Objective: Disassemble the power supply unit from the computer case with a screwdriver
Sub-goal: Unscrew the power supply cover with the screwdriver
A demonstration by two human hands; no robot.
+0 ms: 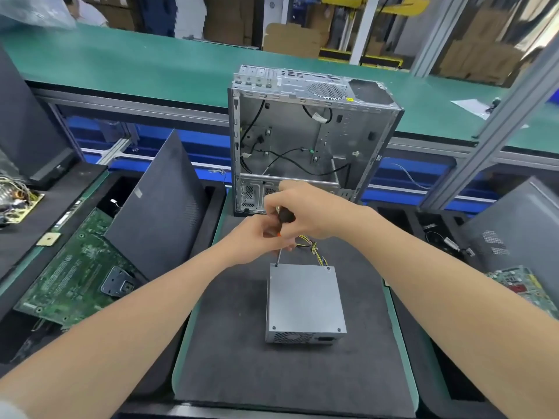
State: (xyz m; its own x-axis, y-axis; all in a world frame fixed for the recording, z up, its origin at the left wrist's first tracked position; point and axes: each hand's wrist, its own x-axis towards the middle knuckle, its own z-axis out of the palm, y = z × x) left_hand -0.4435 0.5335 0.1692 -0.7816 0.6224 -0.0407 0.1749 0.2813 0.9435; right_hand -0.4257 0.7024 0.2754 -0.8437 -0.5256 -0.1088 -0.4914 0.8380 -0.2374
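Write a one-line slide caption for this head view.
Left hand and right hand hold a screwdriver on a corner screw of the power supply unit; computer case behind.

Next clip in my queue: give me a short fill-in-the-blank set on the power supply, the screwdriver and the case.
1. The power supply unit lies on the black mat, fully ____ of the computer case.
2. The screwdriver is gripped by ____ hands: left hand low, right hand on the handle.
3. Its tip sits on the unit's far-____ corner screw.
4. The unit's yellow and black cables leave its ____ end.
Missing words: out; both; left; far.
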